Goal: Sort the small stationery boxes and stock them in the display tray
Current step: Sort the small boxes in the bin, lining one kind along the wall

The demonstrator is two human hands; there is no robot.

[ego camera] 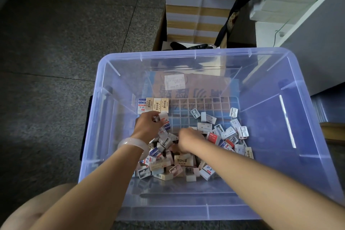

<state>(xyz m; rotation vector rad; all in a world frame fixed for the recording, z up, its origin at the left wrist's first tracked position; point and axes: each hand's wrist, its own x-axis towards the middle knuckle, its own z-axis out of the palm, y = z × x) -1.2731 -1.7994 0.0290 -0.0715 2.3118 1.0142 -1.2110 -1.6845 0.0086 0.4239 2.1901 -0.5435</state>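
A clear gridded display tray (197,110) lies in the bottom of a large translucent bin (308,136). Its far-left cells hold a short row of upright boxes (154,105), one blue-and-white and three beige. A heap of several small stationery boxes (186,162) covers the near part of the bin's floor. My left hand (147,127) holds a small white-and-blue box (164,117) just in front of that row. My right hand (188,139) reaches down into the heap with curled fingers; what they hold is hidden.
A brown cardboard sheet with a white label (174,81) lies under the bin's far end. Stacked paper packs (196,15) stand behind the bin, a black bag strap (235,9) hanging over them. A grey counter (317,43) rises at the right. Grey tiled floor spreads left.
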